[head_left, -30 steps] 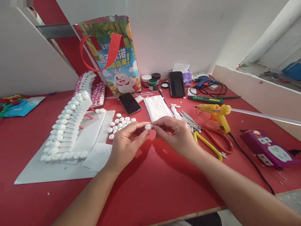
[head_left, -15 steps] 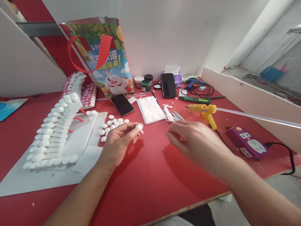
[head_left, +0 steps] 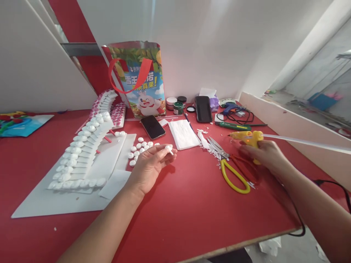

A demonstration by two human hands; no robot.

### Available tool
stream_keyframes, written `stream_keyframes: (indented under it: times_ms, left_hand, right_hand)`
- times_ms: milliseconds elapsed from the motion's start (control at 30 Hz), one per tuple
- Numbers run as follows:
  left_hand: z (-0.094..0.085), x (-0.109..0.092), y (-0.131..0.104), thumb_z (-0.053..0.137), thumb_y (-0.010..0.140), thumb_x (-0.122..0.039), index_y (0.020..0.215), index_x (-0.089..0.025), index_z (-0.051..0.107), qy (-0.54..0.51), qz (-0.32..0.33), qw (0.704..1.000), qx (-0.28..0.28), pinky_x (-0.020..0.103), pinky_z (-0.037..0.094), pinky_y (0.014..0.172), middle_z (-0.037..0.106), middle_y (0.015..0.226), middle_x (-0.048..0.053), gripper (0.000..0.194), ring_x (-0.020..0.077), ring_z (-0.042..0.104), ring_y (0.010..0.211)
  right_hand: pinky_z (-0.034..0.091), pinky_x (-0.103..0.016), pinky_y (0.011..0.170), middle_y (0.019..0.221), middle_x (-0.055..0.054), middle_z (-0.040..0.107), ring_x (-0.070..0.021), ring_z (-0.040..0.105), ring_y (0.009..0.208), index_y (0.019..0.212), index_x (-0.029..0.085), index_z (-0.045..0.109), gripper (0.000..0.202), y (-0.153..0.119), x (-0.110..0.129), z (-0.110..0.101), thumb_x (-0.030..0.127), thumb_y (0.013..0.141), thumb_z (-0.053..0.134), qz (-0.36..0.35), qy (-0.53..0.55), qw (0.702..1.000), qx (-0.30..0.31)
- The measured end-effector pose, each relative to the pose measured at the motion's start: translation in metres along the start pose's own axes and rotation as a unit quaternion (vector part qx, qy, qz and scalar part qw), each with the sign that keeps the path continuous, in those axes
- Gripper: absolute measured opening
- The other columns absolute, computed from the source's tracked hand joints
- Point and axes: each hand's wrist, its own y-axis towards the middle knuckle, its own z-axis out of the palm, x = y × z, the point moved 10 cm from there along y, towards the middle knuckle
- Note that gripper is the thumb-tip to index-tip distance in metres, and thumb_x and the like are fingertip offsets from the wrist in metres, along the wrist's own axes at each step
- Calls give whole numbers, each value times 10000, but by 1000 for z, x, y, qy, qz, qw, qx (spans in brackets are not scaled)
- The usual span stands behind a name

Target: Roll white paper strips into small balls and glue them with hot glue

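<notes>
My left hand [head_left: 150, 166] is closed, pinching a small white rolled piece [head_left: 169, 149] with a short stub between thumb and fingertips. My right hand [head_left: 270, 155] wraps round the handle of a yellow glue gun [head_left: 245, 136], whose nozzle faces left; a clear glue stick [head_left: 296, 140] runs out of its back. Beside that hand lie scissors [head_left: 233, 177] with one yellow and one red handle. Several small white rosettes [head_left: 133, 149] are spread just behind my left hand. To the left, a stepped white model [head_left: 82, 153] edged with similar rosettes stands on a white board [head_left: 35, 208].
A folded white tissue [head_left: 184, 134], a black phone [head_left: 153, 127], paint jars [head_left: 178, 107] and a second dark phone-like thing [head_left: 203, 109] lie farther back. A printed bag [head_left: 145, 84] stands by the wall. Paper scraps [head_left: 215, 153] and a green-handled tool [head_left: 234, 126] sit at right.
My right hand has moved right and closed on the glue gun. The scissors now show in full. My left hand keeps its pinch on the white piece; the view has shifted.
</notes>
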Motion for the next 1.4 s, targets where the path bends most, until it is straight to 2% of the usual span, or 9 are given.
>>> stream_keyframes:
  times_ms: [100,167,267,367,467,600,733,1133,1400]
  left_hand:
    - [-2,-2,1,862,722,-292,835,-188,812,7,0,1000,-7,352,563,884,795,881,68,162,183,725,862]
    - [-3,-5,1,866,714,-307,846,-184,814,21,12,1000,-15,360,556,893,794,895,72,188,190,722,884]
    - [-6,-12,1,880,695,-316,837,-180,813,49,40,997,-37,370,548,901,784,849,62,207,184,712,858]
    - [-11,-18,0,890,680,-325,831,-176,812,78,65,993,-65,375,544,902,777,815,56,226,164,694,794]
    - [-17,-23,1,901,653,-338,819,-172,808,85,76,990,-86,372,543,881,770,794,52,252,150,672,749]
    - [-24,-24,4,911,634,-344,810,-167,806,87,77,988,-101,363,540,881,752,760,40,271,147,664,748]
    - [-28,-22,6,898,679,-327,821,-176,809,98,79,987,-101,363,538,899,758,793,38,225,146,672,768]
    - [-16,-22,1,852,748,-246,866,-188,810,83,77,992,-64,396,542,935,790,852,52,138,170,705,822]
    - [-15,-20,2,871,686,-246,811,-171,801,55,62,994,-74,426,548,933,778,807,51,162,170,700,775]
  right_hand:
    - [383,-274,512,592,-34,582,-149,506,565,628,153,680,211,-17,8,-14,342,717,715,36,71,997,-1]
    - [374,-257,487,626,-35,591,-149,519,580,729,152,737,273,-36,22,-15,401,641,803,63,219,974,19]
    - [375,-254,482,618,-46,582,-135,509,558,724,158,717,324,-70,61,17,438,657,868,68,295,941,149]
    - [396,-260,509,715,-69,627,-144,527,613,845,156,742,335,-97,106,57,466,741,818,-8,326,908,263]
    - [412,-259,528,745,-51,614,-146,522,642,828,169,700,300,-110,128,90,464,803,752,-82,329,888,310]
    - [335,-234,473,634,18,474,-100,402,546,771,183,599,289,-115,124,117,442,862,689,-107,329,879,328]
    - [302,-229,473,633,44,403,-86,350,535,803,187,566,275,-121,121,127,430,904,645,-130,302,877,351]
    - [300,-259,508,624,49,381,-101,337,559,830,184,578,397,-124,112,135,568,928,583,-135,227,896,358]
    - [330,-262,512,634,29,426,-115,379,571,779,192,554,358,-121,117,128,516,929,573,-174,209,907,322]
